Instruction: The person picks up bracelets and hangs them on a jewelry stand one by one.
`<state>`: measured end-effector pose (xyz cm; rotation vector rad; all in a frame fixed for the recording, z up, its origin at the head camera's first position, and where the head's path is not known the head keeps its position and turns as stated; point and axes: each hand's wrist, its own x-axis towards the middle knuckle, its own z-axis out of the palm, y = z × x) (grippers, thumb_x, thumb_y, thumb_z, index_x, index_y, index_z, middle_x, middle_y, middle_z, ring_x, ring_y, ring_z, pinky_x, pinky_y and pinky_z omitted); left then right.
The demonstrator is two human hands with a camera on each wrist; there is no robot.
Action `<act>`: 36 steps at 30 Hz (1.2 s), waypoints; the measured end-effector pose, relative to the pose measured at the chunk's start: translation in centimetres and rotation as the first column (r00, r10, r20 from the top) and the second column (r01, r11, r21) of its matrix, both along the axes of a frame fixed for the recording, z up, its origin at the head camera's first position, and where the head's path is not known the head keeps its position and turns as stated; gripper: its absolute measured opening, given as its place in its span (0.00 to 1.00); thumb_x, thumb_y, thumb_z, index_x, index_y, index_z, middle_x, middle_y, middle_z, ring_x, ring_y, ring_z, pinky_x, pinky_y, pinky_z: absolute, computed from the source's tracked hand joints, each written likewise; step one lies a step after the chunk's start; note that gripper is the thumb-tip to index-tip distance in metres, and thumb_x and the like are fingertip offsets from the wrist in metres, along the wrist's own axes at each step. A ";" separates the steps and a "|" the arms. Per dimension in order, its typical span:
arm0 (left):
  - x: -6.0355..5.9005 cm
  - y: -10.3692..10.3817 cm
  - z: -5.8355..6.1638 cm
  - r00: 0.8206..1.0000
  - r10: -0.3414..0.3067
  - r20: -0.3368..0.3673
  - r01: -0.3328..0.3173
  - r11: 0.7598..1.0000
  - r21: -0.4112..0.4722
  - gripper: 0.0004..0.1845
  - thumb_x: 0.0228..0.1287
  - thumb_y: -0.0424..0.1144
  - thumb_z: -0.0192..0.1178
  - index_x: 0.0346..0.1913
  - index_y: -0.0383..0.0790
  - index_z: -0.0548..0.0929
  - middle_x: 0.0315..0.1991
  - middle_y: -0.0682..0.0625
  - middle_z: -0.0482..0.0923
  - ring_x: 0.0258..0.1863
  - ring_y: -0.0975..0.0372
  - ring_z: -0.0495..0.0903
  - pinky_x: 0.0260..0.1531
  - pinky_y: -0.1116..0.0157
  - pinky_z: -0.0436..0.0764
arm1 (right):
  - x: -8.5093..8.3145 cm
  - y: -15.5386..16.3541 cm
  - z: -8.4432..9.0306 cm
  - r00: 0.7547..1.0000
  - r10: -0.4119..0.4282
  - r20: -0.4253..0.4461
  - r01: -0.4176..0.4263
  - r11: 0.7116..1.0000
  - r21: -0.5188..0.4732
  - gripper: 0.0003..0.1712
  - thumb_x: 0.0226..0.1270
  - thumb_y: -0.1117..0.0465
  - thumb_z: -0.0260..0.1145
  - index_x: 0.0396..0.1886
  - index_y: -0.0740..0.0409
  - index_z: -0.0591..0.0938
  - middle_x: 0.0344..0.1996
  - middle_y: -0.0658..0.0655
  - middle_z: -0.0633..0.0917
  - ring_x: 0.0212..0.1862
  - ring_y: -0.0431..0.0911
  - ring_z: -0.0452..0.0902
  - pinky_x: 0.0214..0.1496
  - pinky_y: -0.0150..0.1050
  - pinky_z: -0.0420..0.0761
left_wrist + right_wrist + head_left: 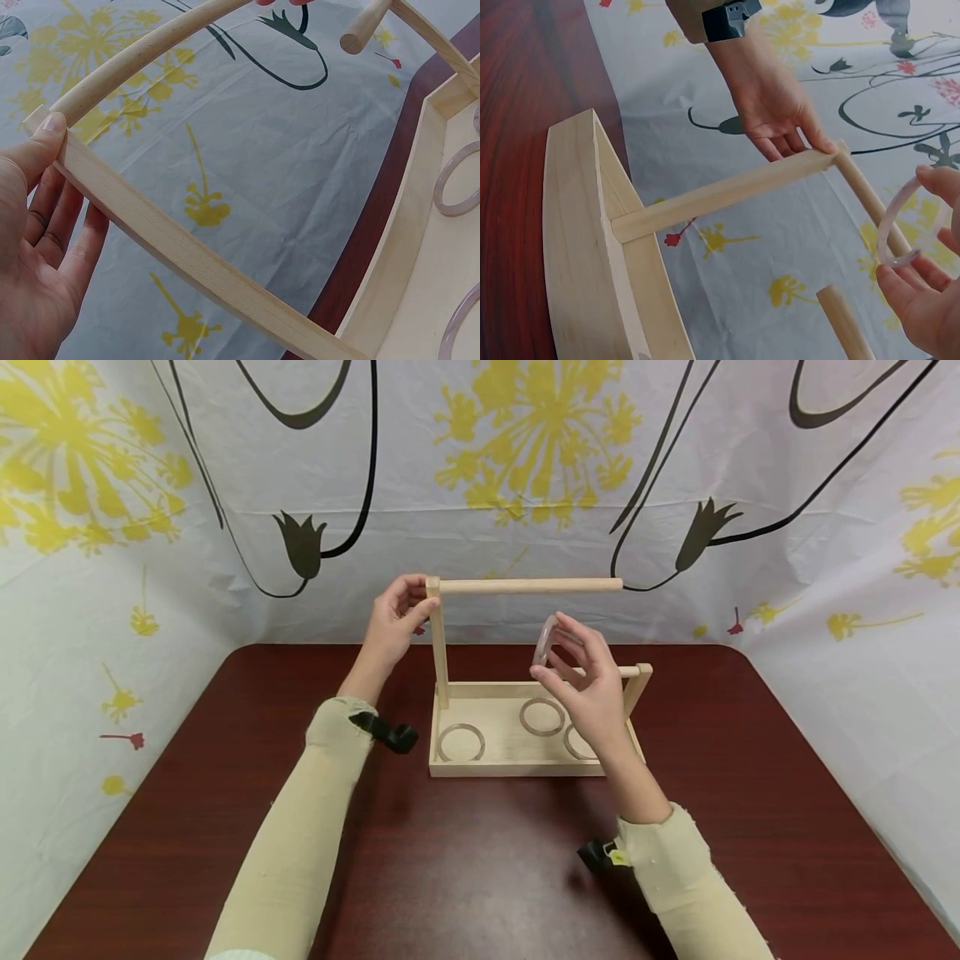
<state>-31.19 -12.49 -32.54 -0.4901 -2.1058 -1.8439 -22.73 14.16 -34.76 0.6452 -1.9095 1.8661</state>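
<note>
My left hand (392, 622) holds the top of an upright post (440, 652) on a pale wooden bangle stand, thumb on one side and fingers behind. From that post a long upper rod (532, 586) runs right to a free end. Raised below the rod in the head view, a translucent pinkish bangle (540, 647) is pinched between the thumb and fingertips of my right hand (592, 693). In the right wrist view the bangle (886, 234) overlaps the rod (870, 196). Both rods are bare. Three similar bangles, one (461, 726) at the left, lie flat in the stand's tray (517, 770).
A shorter post (637, 687) with a lower rod (628, 672) rises at the tray's right end, partly behind my right hand. The stand sits on a dark red-brown table (480, 860). A white curtain (480, 468) with yellow flowers hangs close behind and at both sides.
</note>
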 end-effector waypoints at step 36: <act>-0.1 0.1 -0.1 1.000 0.002 -0.007 -0.002 1.000 0.031 0.18 0.70 0.31 0.60 0.59 0.29 0.75 0.39 0.56 0.81 0.30 0.68 0.75 0.25 0.72 0.75 | -1.0 1.6 0.7 0.974 -0.224 -0.024 0.208 0.935 -0.289 0.38 0.64 0.73 0.68 0.73 0.57 0.67 0.67 0.52 0.68 0.73 0.48 0.65 0.72 0.38 0.70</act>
